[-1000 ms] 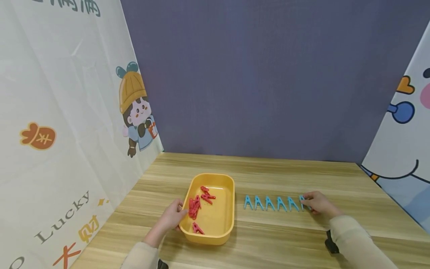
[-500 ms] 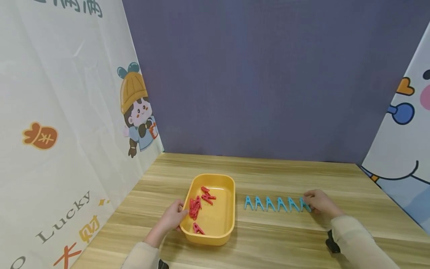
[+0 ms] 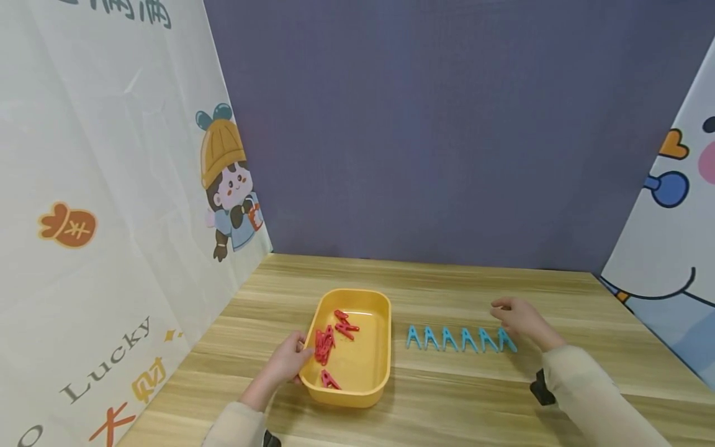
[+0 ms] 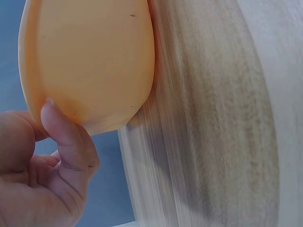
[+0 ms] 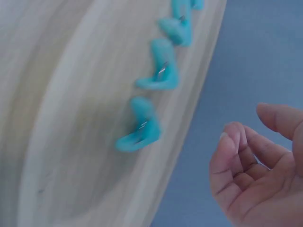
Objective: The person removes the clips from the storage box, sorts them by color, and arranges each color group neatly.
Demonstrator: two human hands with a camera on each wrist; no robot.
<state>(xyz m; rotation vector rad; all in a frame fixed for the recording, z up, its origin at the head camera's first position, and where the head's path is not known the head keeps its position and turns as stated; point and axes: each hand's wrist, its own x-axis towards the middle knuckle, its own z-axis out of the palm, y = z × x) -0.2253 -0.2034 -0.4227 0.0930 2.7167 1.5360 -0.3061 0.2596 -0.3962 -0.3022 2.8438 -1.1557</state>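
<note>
Bin [image 3: 370,357] sits with its long axis running away from the person; left hand [image 3: 287,358] pinches its left rim between thumb and fingers. Red clips [image 3: 323,346] lie inside at mixed angles, mostly by that wall, nearer left hand. Right hand [image 3: 521,320] holds nothing, thumb apart from curled fingers, near blue clips' [image 3: 465,334] right end; reds well off leftward.

the table [image 3: 447,397] has a wood pattern with stripes. behind it stands a wall [image 3: 424,124], bluish purple. at the left is a white sheet [image 3: 134,205] with prints — a cartoon figure [image 3: 226,180] in a yellow hat, a reddish bag [image 3: 68,225] and the grey word "lucky" [image 3: 114,356]. at the right, another white sheet [image 3: 659,254] shows a blue round shape [image 3: 671,189] — above it, an orange heart [image 3: 674,143].
</note>
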